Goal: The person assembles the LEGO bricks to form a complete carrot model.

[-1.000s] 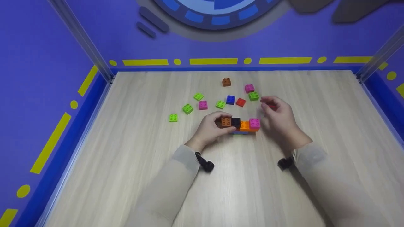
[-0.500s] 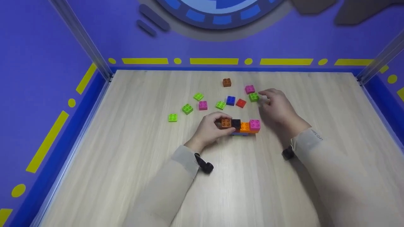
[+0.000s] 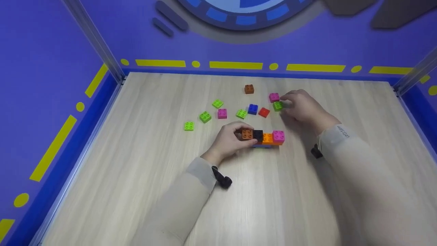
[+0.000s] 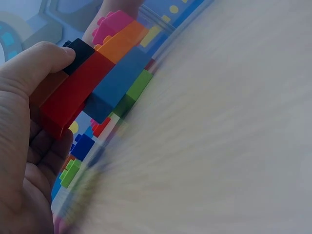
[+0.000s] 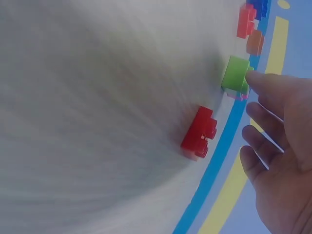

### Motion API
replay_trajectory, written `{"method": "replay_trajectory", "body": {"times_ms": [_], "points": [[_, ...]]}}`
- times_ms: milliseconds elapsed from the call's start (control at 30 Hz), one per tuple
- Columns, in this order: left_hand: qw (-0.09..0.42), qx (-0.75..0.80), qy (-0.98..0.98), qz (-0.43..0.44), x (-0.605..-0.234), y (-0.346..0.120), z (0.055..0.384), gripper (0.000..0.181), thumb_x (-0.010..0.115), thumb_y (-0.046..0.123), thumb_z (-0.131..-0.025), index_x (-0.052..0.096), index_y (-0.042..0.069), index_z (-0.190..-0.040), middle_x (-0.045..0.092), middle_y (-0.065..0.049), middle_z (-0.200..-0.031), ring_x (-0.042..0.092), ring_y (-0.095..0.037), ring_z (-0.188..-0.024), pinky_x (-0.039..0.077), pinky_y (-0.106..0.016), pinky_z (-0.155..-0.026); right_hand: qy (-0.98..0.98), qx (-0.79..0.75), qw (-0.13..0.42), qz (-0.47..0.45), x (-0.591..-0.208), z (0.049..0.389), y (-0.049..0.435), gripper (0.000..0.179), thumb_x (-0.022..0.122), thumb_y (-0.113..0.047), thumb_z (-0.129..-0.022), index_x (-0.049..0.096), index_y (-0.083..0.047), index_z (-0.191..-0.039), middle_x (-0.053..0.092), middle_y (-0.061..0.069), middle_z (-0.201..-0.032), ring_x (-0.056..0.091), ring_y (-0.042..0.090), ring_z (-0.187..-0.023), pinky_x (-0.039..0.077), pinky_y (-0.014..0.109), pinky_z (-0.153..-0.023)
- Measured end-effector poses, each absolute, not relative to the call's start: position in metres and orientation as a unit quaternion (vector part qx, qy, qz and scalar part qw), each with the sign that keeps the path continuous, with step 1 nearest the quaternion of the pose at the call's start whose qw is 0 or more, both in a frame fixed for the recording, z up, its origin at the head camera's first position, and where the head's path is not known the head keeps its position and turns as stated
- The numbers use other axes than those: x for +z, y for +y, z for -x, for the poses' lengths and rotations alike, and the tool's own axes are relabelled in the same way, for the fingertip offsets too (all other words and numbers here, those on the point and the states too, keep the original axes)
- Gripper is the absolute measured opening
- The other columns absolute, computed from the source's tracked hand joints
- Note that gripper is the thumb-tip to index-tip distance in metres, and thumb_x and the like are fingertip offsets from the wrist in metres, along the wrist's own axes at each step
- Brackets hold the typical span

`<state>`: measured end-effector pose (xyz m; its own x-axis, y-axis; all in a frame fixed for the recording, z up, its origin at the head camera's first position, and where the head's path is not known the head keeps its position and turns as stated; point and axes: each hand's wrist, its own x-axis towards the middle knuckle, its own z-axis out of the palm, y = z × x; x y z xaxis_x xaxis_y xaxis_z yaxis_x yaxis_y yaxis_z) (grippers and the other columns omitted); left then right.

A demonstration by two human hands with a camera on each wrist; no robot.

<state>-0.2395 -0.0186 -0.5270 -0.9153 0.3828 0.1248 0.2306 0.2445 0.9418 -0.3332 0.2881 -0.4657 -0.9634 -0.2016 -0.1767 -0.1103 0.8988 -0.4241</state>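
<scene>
My left hand grips the left end of a toy building-brick structure. Brown, black, orange and pink bricks show along its top; red, blue and green ones lie below. My right hand is beyond the structure to the right, its thumb and fingers at a green brick. In the right wrist view the thumb overlaps that brick's studded side, while the other fingers bend loosely around nothing. A red brick lies on the table beside this hand; the hand hides it from the head view.
A pink brick stands just behind the green one. Across the table lie a flat red brick, a blue brick, a brown brick, another pink brick and several green ones. Blue panels wall the table's back and sides.
My right hand has moved away from a red brick, back and slightly left to the green brick. The left hand keeps its grip on the structure. The head view has shifted slightly.
</scene>
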Motion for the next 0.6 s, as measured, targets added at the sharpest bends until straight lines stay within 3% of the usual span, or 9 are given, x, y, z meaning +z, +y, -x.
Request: {"method": "replay_trajectory", "body": {"times_ms": [300,600], "points": [[0.058,0.582,0.785,-0.204,-0.524,-0.014,0.242,0.040,0.098,0.024,-0.091,0.083,0.017,-0.127,0.080,0.000,-0.131,0.070,-0.014,-0.117,0.061,-0.028,-0.103,0.970,-0.216,0.077,0.081,-0.470,0.335,0.287,0.037,0.076,-0.003,-0.103,0.076,-0.001,-0.140,0.067,0.022,-0.146,0.057,0.043,-0.140,0.043,0.066,-0.131],[0.062,0.591,0.778,-0.203,-0.526,-0.017,0.239,0.040,0.097,0.020,-0.091,0.083,0.012,-0.128,0.079,-0.005,-0.131,0.071,-0.013,-0.111,0.062,-0.025,-0.097,0.942,-0.322,0.081,0.046,-0.473,0.312,0.281,0.042,0.079,-0.020,-0.106,0.073,-0.011,-0.146,0.066,0.016,-0.148,0.057,0.039,-0.135,0.052,0.061,-0.122]]}}
